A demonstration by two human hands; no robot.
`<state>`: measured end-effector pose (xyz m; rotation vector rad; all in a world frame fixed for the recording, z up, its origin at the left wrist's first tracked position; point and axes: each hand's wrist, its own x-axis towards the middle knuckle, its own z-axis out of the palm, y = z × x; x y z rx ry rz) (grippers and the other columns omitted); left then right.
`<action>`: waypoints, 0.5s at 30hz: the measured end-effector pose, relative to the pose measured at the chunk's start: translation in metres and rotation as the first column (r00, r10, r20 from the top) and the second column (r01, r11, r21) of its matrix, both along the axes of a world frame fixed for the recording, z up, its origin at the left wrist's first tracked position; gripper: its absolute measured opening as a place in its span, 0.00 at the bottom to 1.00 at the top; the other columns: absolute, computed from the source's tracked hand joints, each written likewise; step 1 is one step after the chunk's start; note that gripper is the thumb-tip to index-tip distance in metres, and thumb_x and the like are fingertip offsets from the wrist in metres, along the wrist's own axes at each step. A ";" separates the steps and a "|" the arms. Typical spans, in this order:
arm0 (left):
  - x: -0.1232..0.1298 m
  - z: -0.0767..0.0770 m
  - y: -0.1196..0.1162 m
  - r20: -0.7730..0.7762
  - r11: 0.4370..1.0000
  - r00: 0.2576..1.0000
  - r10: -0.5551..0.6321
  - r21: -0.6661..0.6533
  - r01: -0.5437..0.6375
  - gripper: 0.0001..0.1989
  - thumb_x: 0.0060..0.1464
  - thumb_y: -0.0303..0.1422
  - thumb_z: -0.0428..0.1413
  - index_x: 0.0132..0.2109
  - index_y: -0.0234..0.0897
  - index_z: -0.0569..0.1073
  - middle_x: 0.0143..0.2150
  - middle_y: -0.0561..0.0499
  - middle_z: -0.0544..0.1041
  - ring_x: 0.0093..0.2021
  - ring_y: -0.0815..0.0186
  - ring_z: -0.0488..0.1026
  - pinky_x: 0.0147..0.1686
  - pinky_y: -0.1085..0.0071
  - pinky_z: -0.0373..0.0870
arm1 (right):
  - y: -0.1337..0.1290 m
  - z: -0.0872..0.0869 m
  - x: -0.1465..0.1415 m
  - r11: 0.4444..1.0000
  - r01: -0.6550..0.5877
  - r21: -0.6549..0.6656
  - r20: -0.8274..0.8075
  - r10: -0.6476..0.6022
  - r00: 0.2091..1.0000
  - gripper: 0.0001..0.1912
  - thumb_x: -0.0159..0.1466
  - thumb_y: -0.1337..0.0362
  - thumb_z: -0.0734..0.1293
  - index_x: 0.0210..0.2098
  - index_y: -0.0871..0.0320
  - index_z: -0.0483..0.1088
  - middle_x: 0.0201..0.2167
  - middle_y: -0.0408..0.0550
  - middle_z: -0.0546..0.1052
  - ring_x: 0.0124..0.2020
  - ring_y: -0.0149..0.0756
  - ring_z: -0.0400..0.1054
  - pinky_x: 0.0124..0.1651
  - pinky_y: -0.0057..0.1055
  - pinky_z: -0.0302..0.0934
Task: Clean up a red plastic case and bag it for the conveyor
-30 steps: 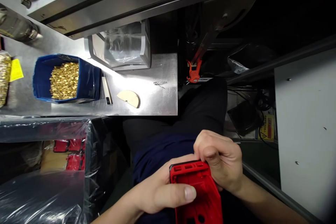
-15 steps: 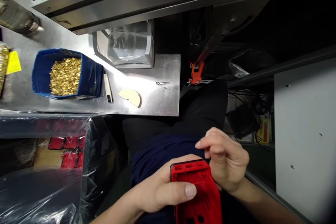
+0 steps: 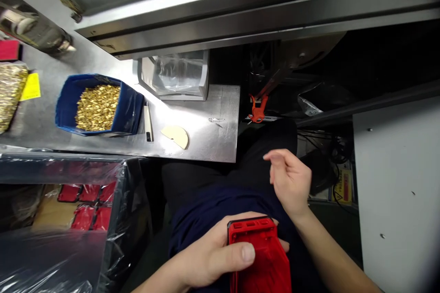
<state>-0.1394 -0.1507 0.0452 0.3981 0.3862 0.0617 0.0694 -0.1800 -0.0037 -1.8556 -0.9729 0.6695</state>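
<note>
My left hand [image 3: 220, 254] is wrapped round a red plastic housing [image 3: 264, 261] with a black edge, low in the head view over my lap. The thumb presses on its open inner side, and the other fingers pass behind it. Along the top rim of the housing run small rectangular slots; its lower end is cut off by the frame. Above and to the right of it, apart from the housing, is my right hand [image 3: 288, 181]. Its fingers are curled in and drawn together, and whether anything small is between the fingertips is hidden.
On the metal bench [image 3: 223, 146] stand a blue bin [image 3: 132, 114] of small brass pieces, a cutter knife [image 3: 147, 123], a cream half-disc [image 3: 177, 136], tweezers [image 3: 216, 120] and a clear-fronted bin [image 3: 182, 75]. A plastic-lined crate [image 3: 125, 206] at left holds red parts [image 3: 83, 216].
My right hand has moved up and away from the housing. My left hand keeps its hold on it. The bench has shifted slightly right and down in view.
</note>
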 end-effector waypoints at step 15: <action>-0.007 -0.027 -0.016 0.099 0.988 0.992 0.080 -0.143 -0.066 0.53 0.41 0.47 0.75 0.70 0.33 0.65 0.67 0.26 0.70 0.66 0.36 0.69 0.64 0.45 0.66 | 0.146 -0.076 -0.022 0.797 -0.493 -0.350 0.320 0.596 0.736 0.10 0.71 0.59 0.63 0.49 0.54 0.68 0.48 0.54 0.74 0.49 0.49 0.70 0.49 0.40 0.64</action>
